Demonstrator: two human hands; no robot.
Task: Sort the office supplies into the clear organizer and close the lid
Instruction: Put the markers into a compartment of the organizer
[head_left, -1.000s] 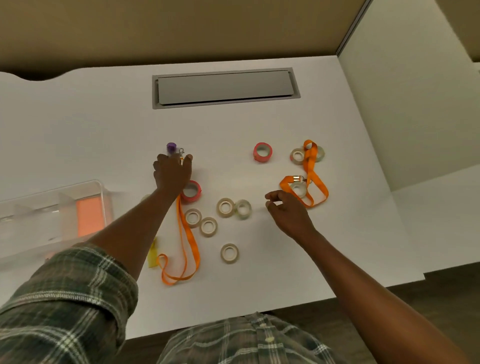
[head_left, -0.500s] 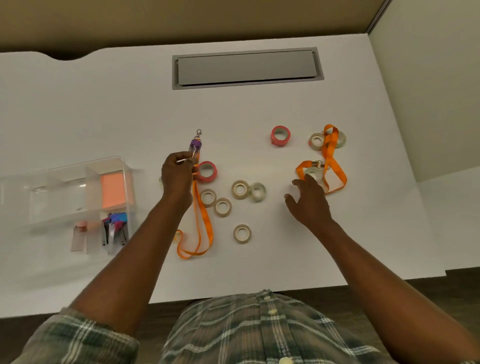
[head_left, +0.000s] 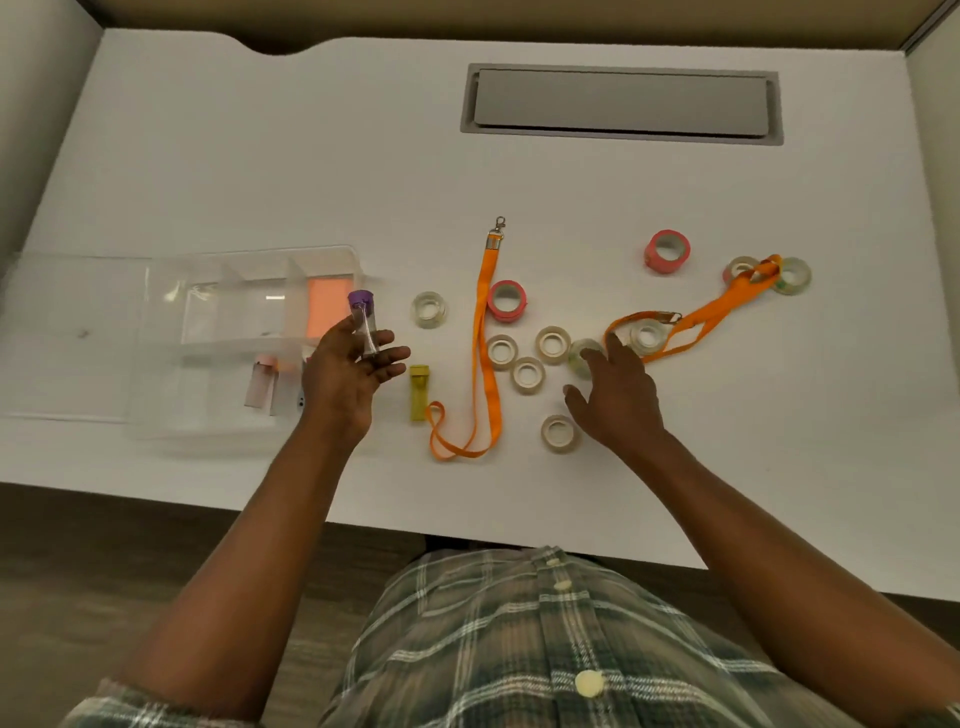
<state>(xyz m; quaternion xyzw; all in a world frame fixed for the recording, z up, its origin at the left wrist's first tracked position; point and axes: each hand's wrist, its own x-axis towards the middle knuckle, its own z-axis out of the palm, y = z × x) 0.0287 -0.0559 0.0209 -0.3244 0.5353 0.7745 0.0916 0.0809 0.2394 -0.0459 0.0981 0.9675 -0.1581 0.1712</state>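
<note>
Two hands: left (head_left: 345, 374) pinches a purple-capped vial (head_left: 363, 322), right (head_left: 615, 395) hangs spread over a tape roll (head_left: 577, 352).

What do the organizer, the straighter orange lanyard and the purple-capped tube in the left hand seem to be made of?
Organizer: clear, glossy rigid plastic, judging by see-through walls with glints. Lanyard: matte woven fabric strap, lying limp, with a shiny metal clip. Tube, held by the left hand: transparent body, plastic or glass, unclear; opaque purple cap, probably plastic.
</note>
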